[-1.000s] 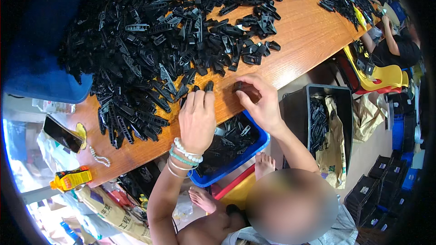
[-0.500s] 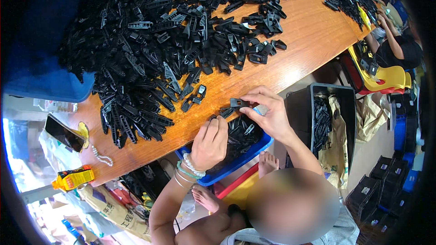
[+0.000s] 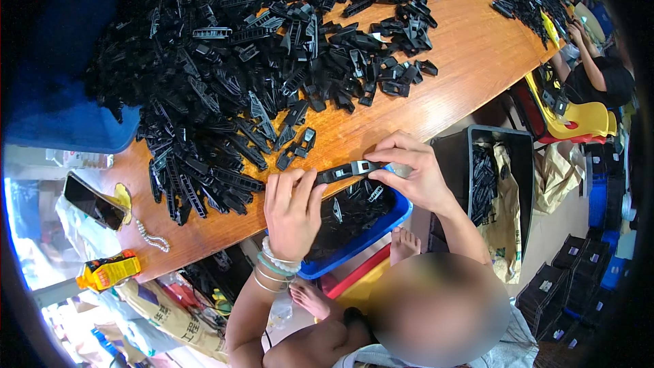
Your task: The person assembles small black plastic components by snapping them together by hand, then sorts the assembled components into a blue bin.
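Both my hands hold a long black plastic buckle strap (image 3: pixel 337 173) above the near table edge, stretched between them. My left hand (image 3: pixel 293 208) pinches its left end between thumb and fingers. At the other end, my right hand (image 3: pixel 412 167) grips by thumb and fingertips, beside a paler grey section that faces up. The pieces form one line; the exact joint between them is too small to make out. Below my hands, a blue bin (image 3: pixel 392 221) contains similar black parts. Loose black buckles (image 3: pixel 298 148) lie on the wooden table just beyond my left hand.
A large heap of black plastic parts (image 3: pixel 225 82) covers the table's far left. A phone (image 3: pixel 94 201), a bead bracelet (image 3: pixel 151 237) and a yellow-orange bottle (image 3: pixel 109 269) are at left. A dark crate (image 3: pixel 501 135) stands right; another person (image 3: pixel 593 71) works beyond it.
The strap has turned from a partly hidden, shorter-looking position to lie straight between my hands, grey section up. My left hand has shifted left and opened its wrist outward; the right has shifted slightly right.
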The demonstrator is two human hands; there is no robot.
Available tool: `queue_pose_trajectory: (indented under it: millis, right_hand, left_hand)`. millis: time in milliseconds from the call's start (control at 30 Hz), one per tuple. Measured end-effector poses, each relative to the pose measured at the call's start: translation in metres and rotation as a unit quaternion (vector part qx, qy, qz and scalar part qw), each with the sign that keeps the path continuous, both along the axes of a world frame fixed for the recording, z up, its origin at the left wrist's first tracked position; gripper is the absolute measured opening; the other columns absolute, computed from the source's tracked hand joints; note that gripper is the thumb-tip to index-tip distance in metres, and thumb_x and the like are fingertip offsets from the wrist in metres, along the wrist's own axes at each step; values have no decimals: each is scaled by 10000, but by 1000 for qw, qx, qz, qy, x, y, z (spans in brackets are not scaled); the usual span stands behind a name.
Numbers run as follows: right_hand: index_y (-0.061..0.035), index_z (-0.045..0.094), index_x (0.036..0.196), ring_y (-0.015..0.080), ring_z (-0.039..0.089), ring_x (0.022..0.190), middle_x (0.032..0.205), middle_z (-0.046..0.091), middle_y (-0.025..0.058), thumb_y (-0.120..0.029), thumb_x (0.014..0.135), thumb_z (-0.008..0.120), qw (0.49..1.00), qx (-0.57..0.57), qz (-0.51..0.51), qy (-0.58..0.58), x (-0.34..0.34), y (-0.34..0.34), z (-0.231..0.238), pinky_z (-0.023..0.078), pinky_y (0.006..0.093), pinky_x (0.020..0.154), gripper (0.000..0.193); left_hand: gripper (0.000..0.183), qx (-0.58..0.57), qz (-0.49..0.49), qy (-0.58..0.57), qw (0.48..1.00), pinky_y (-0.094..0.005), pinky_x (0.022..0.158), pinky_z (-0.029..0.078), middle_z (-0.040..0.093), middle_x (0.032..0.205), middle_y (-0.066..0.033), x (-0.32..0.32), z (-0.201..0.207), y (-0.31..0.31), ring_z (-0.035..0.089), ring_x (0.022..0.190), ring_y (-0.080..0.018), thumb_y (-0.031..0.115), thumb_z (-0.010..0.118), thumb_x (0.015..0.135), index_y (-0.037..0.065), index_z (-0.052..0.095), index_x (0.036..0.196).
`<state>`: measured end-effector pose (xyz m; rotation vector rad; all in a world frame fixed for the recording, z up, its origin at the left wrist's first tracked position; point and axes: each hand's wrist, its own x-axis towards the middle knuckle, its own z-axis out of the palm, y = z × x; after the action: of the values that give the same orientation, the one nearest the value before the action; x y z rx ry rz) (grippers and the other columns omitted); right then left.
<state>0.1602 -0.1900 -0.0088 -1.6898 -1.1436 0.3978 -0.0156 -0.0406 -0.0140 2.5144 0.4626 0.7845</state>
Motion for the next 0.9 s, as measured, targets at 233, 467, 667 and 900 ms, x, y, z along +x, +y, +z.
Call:
queue_pose_trajectory:
  millis: [233, 467, 667, 900]
  right_hand:
    - [-16, 727, 977, 261, 602, 877, 918, 627, 85, -10, 709, 772, 999, -22, 42, 9, -3, 11, 2, 468, 350, 794, 272]
    - [-13, 725, 954, 254, 555, 987, 957, 602, 75, -36, 692, 776, 995, 5, 92, -39, -4, 26, -2, 419, 369, 891, 267]
    - [-23, 703, 970, 276, 554, 1015, 990, 595, 86, -96, 730, 766, 983, 2, 167, 77, -3, 47, 7, 424, 385, 895, 259]
    - [-22, 636, 930, 276, 561, 944, 1011, 597, 86, -49, 774, 719, 973, 83, 42, -209, -7, 73, -20, 445, 369, 818, 179]
  left_hand:
    - [235, -37, -44, -18, 998, -383, 723, 482, 596, 914, -123, -1, -1, 5, 558, 826, -295, 1, 739, 755, -47, 674, 976]
    - [263, -53, -47, -23, 997, -370, 710, 494, 612, 896, -122, 1, -2, 4, 588, 806, -288, -8, 778, 716, -42, 691, 962]
    - [219, -60, 50, -64, 995, -346, 719, 502, 599, 876, -106, 9, 22, 30, 602, 800, -250, 40, 783, 746, -26, 692, 935]
    - [131, 79, 64, 65, 993, -397, 741, 495, 581, 885, -130, 41, 18, 56, 591, 857, -317, 26, 732, 752, -13, 647, 845]
